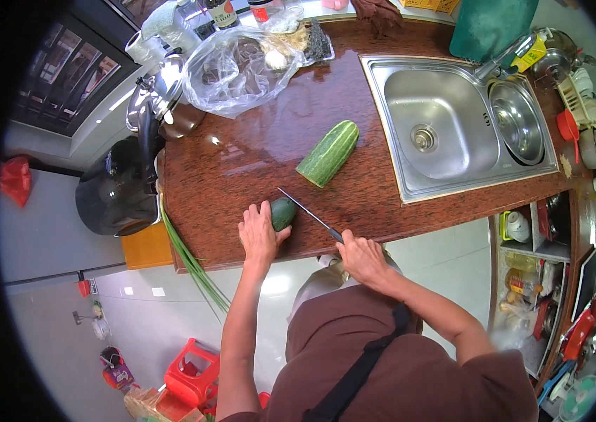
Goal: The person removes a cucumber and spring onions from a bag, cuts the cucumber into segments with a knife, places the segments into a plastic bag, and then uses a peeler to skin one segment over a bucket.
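Observation:
Near the front edge of the brown stone countertop (224,211), my left hand (262,232) grips a dark green vegetable piece (282,213), rounded where it shows; the hand hides its left part. My right hand (364,258) is closed around the dark handle of a kitchen knife (308,212). The blade is seen edge-on, its tip pointing up and left, close to the right side of the held piece. Whether blade and piece touch, I cannot tell. Farther back lies a larger, lighter green striped piece of gourd or cucumber (328,154), cut flat at its near end.
A steel sink (440,121) is set into the counter at right, with a steel bowl (517,121) in its side basin. A clear plastic bag (240,74) lies at the back. Spring onions (192,264) overhang the left edge beside a black pot (113,195).

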Available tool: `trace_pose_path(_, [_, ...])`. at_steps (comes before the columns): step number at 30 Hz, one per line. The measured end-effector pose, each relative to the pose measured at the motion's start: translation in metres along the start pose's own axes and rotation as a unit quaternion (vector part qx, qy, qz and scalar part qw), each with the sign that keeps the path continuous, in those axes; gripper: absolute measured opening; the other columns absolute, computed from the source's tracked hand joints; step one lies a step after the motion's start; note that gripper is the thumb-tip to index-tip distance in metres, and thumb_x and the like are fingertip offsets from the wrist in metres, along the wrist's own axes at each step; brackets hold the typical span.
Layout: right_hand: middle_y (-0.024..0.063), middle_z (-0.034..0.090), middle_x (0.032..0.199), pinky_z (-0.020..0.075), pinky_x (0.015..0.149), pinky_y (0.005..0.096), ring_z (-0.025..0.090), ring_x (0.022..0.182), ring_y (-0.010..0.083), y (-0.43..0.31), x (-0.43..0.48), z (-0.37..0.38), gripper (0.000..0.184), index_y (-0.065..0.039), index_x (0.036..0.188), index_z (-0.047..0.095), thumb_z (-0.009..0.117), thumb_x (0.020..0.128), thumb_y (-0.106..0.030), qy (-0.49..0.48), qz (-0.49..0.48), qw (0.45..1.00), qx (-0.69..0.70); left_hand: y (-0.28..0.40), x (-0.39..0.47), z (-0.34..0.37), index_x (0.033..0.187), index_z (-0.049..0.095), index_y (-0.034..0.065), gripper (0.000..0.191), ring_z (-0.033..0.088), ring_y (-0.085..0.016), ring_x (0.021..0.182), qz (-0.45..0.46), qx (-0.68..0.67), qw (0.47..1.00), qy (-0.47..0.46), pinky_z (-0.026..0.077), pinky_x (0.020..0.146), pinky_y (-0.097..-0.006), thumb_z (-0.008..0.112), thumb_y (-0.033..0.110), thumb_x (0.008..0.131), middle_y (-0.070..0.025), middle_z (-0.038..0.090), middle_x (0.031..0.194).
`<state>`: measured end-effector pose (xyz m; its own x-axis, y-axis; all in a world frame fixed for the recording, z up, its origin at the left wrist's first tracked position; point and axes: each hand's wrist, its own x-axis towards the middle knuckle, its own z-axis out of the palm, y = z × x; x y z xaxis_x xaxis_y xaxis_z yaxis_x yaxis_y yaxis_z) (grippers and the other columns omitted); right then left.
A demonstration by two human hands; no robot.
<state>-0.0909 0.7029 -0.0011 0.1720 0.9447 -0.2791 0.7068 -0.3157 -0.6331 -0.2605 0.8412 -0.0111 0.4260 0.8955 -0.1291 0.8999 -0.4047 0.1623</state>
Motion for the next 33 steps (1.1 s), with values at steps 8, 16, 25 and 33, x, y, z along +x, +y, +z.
trace_pose_path(8, [0.0258,0.057,0.066,0.0443,0.058,0.0519,0.057,0.064,0.0434,-0.011,-0.004,-0.02,0.024,0.002,0.083,0.044,0.045,0.087,-0.021,-0.007,0.015,1.0,0.021,0.001,-0.002,-0.001,0.103,0.049,0.0069,0.058,0.049,-0.03,0.092,-0.013,-0.005,1.0,-0.008,0.042,0.072,-0.0417,0.076,0.029,0.056,-0.0124,0.05,0.094])
trace_pose_path(16, [0.0245,0.056,0.061,0.0452,0.054,0.0506,0.057,0.06,0.0431,-0.009,-0.003,-0.015,0.021,0.001,0.083,0.043,0.045,0.087,-0.019,-0.025,-0.005,0.999,-0.022,0.0,-0.001,0.0,0.104,0.048,0.0069,0.059,0.049,-0.029,0.092,-0.01,-0.009,1.0,-0.003,0.042,0.071,-0.0417,0.076,0.029,0.056,-0.012,0.05,0.094])
trace_pose_path(25, [0.0252,0.055,0.06,0.0446,0.051,0.0504,0.056,0.058,0.0432,-0.01,0.0,-0.022,0.022,0.002,0.083,0.042,0.045,0.088,-0.019,-0.037,-0.019,0.999,-0.01,0.001,-0.002,0.0,0.102,0.048,0.0065,0.058,0.049,-0.029,0.09,-0.006,-0.014,1.0,0.012,0.042,0.07,-0.0412,0.076,0.028,0.056,-0.0114,0.049,0.092])
trace_pose_path(33, [0.0249,0.055,0.059,0.0449,0.052,0.0509,0.056,0.058,0.0434,-0.019,-0.002,-0.021,0.022,0.002,0.084,0.042,0.044,0.088,-0.019,-0.049,0.004,0.999,-0.021,0.001,-0.002,0.0,0.1,0.048,0.0064,0.056,0.048,-0.029,0.092,-0.011,-0.022,1.0,0.011,0.04,0.072,-0.0409,0.076,0.026,0.056,-0.0116,0.048,0.092])
